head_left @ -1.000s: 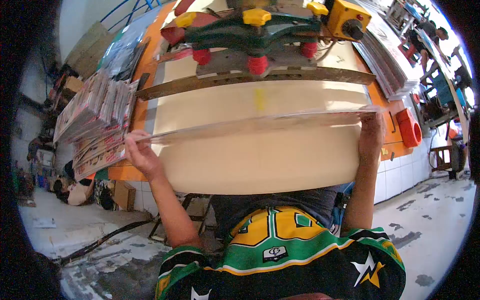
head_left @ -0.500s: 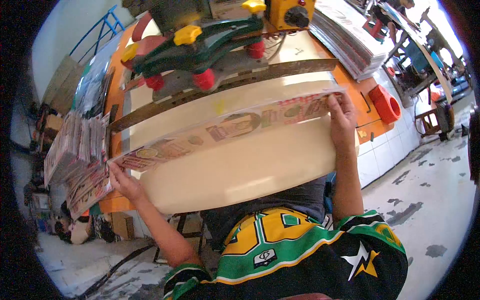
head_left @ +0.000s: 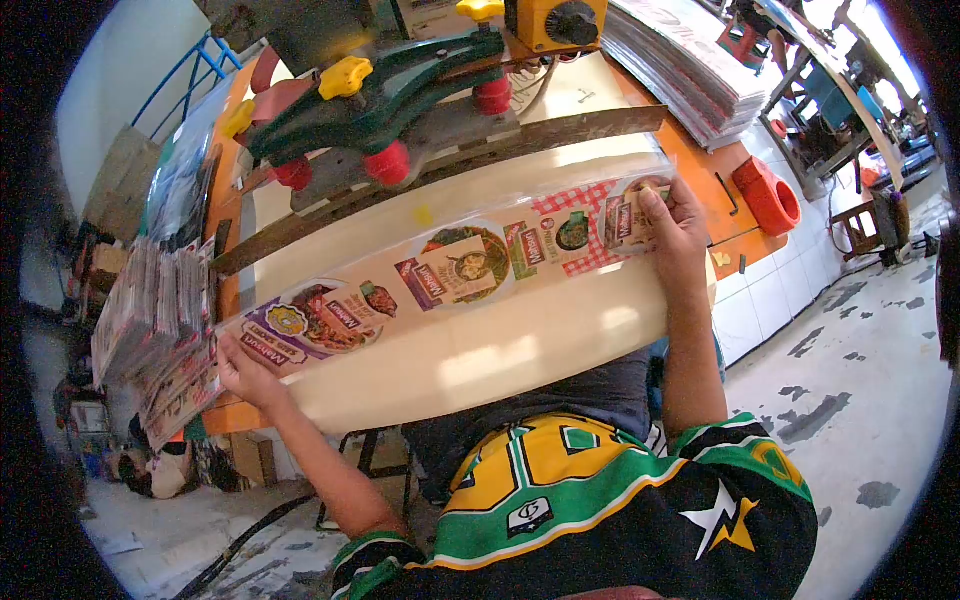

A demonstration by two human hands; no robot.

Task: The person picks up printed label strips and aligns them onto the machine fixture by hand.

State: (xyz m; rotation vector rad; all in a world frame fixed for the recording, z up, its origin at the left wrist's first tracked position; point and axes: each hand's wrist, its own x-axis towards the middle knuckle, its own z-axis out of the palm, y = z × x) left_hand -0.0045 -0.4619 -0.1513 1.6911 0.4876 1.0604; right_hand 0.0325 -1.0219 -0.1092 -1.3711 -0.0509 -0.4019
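Note:
A long printed plastic strip (head_left: 400, 275) with food pictures and a red checked patch stretches between my two hands. My left hand (head_left: 248, 372) pinches its left end, close to the stack of printed sheets at that side. At the other end my right hand (head_left: 674, 222) grips the strip with the thumb on top. Beneath the strip lies a smooth cream board (head_left: 480, 355), its front edge curving near my lap. Just beyond the strip runs a long metal bar (head_left: 440, 185), below a dark green clamp arm (head_left: 400, 105) with yellow knobs and red feet.
Stacked printed strips (head_left: 155, 310) lean at the left edge of the orange table (head_left: 730, 185). A thick pile of flat sheets (head_left: 690, 75) lies at the back right. A red tape-roll-like ring (head_left: 768, 197) sits on the right corner. An orange control box (head_left: 555, 25) stands behind.
The strip has tilted flatter toward me, so its printed face shows more fully. Both hands keep their hold on its ends and have shifted only slightly.

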